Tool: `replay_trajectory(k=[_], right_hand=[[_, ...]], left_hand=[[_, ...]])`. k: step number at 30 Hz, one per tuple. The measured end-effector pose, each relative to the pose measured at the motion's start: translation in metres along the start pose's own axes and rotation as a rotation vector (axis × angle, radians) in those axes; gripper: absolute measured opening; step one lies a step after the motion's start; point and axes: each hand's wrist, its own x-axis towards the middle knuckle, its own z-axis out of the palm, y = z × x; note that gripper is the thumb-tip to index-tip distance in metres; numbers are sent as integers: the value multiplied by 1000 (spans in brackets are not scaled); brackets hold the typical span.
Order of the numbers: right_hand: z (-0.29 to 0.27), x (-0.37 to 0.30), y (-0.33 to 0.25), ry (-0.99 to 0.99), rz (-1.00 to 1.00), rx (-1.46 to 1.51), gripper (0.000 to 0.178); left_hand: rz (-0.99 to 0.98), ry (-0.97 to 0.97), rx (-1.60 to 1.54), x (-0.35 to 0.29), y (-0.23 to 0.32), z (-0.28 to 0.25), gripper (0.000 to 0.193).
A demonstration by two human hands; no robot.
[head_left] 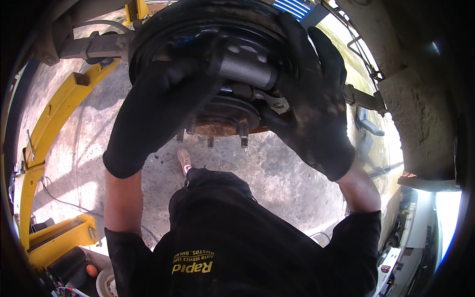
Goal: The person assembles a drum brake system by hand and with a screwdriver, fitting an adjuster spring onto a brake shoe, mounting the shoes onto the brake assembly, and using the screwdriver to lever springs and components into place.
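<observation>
Before me is a drum brake with a black round backing plate point(213, 24). A grey wheel cylinder point(245, 69) lies across its upper part, dark at both ends. My left hand point(161, 99), in a black glove, is closed at the cylinder's left end; its fingertips are partly lost in shadow. On the other side my gloved right hand point(316, 101) is open, fingers spread toward the plate's right rim. Its thumb lies below the cylinder, beside a small silver metal lever point(273, 101). Under them sits a rusty hub point(217, 127) with threaded wheel studs point(244, 132).
Yellow lift arms point(64, 106) rise along the left. A dark axle beam point(96, 48) runs behind the brake. Stained concrete point(282, 173) lies below, with a cable point(74, 203) at left. Grimy vehicle bodywork point(418, 119) hangs at right. A wheel rim point(106, 283) stands lower left.
</observation>
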Motion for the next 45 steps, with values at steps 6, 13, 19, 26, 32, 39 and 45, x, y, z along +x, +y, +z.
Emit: replay_trajectory(k=[6, 13, 19, 26, 32, 39, 45], right_hand=[[13, -4, 2, 44, 32, 43, 40], [15, -7, 4, 43, 40, 93, 42], [14, -5, 4, 20, 54, 98, 36], [10, -5, 8, 49, 17, 17, 38], [17, -9, 12, 51, -11, -24, 54], [33, -12, 19, 143, -25, 109, 51], [22, -6, 8, 95, 28, 63, 26]], left_hand=[[-110, 78, -214, -3, 3, 20, 22], [-9, 60, -59, -4, -7, 18, 20], [-213, -16, -116, -1, 1, 5, 25], [-111, -9, -29, 7, 0, 2, 30], [-183, 81, -135, 0, 1, 17, 22], [-129, 155, -216, -4, 0, 23, 17], [-224, 27, -359, -7, 4, 7, 14]])
